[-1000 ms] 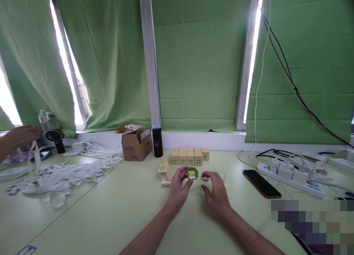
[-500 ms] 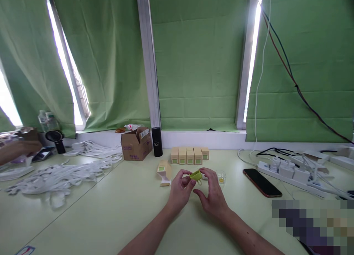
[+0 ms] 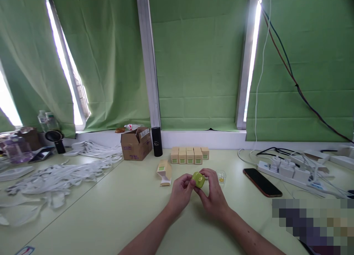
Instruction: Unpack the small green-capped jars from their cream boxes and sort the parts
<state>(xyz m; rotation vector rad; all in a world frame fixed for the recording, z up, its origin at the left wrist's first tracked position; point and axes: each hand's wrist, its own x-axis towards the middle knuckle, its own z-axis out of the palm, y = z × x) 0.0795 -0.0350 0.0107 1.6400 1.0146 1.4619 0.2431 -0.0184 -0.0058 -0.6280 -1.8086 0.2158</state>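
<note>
Before you, the pale table (image 3: pixel 96 225) carries white straps (image 3: pixel 63 175) at frame left; a cardboard box (image 3: pixel 136 146), black cylinder (image 3: pixel 157 142), small cartons (image 3: pixel 186 156) and a clear plastic piece (image 3: pixel 221 176) near centre; a phone (image 3: pixel 262 182) and power strip (image 3: pixel 290 181) at right.

Your small piece (image 3: pixel 197 176) is yellow-green with a pale mark (image 3: pixel 200 179); tan boxes (image 3: pixel 190 154) bear green squares (image 3: pixel 190 161); your worktop (image 3: pixel 124 207) is pale green.

Green curtains (image 3: pixel 199 63) hang over the windows (image 3: pixel 7 100), and bright light (image 3: pixel 77 113) enters through narrow gaps (image 3: pixel 252 63) beside the frames (image 3: pixel 148 59). Below them runs a white ledge (image 3: pixel 221 136). A pale table (image 3: pixel 110 218) stands before it.
</note>
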